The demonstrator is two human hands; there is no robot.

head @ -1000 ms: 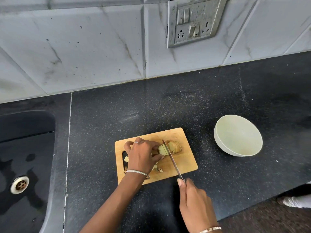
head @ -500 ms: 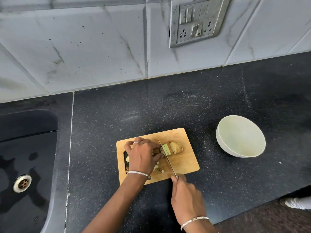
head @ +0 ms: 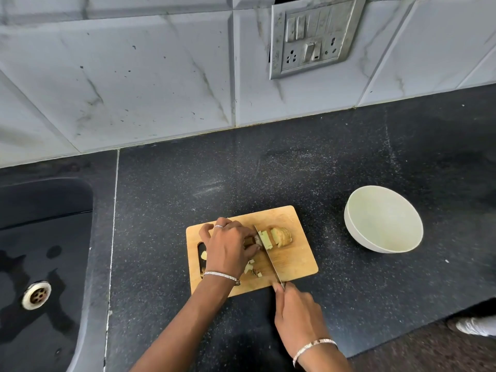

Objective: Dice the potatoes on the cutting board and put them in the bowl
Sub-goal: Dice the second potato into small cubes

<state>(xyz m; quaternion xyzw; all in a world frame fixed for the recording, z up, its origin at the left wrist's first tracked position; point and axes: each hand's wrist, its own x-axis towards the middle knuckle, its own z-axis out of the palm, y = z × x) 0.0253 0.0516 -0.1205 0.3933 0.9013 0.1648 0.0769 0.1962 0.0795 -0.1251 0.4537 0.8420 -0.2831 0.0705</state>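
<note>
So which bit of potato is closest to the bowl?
The rounded, sliced end piece right of the knife blade; the small cubes lie left of it, by the left hand, farther from the bowl.

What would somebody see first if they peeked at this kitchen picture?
The chopping in the middle: the left hand holds a potato on the wooden cutting board while the right hand grips a knife with its blade down at the potato. To the right, on the dark counter, sits an empty pale bowl, and a black sink is at far left.
</note>
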